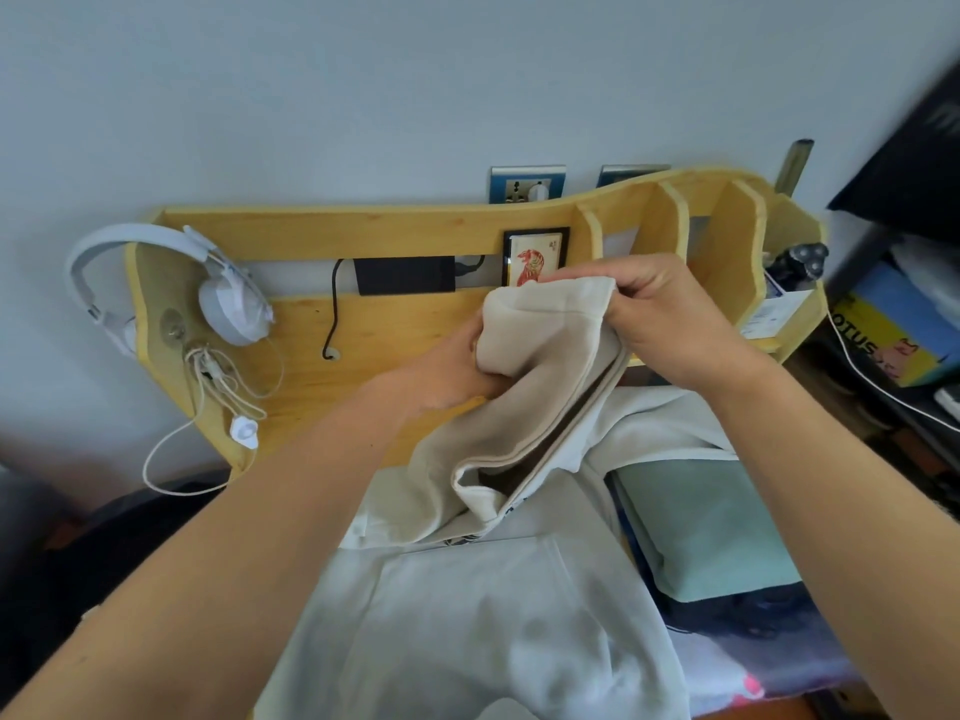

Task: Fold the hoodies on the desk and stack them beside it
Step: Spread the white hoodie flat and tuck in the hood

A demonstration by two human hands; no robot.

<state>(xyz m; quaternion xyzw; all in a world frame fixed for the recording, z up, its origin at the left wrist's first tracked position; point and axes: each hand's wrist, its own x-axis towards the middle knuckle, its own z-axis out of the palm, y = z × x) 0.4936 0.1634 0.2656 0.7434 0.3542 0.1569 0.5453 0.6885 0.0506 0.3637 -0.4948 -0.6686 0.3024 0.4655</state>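
Both hands, left hand and right hand, grip the beige hoodie mid-frame, fingers closed on cloth. Probably they lift it to straighten an edge for folding.

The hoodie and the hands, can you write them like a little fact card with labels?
held thing: beige hoodie, lifted above the desk
left hand: grips a bunch of the cloth
right hand: pinches the upper edge
below: white hoodie lying flat
beside it: folded green garment on the right
desk: yellow wood
hanging left: white headphones
folding: not finished
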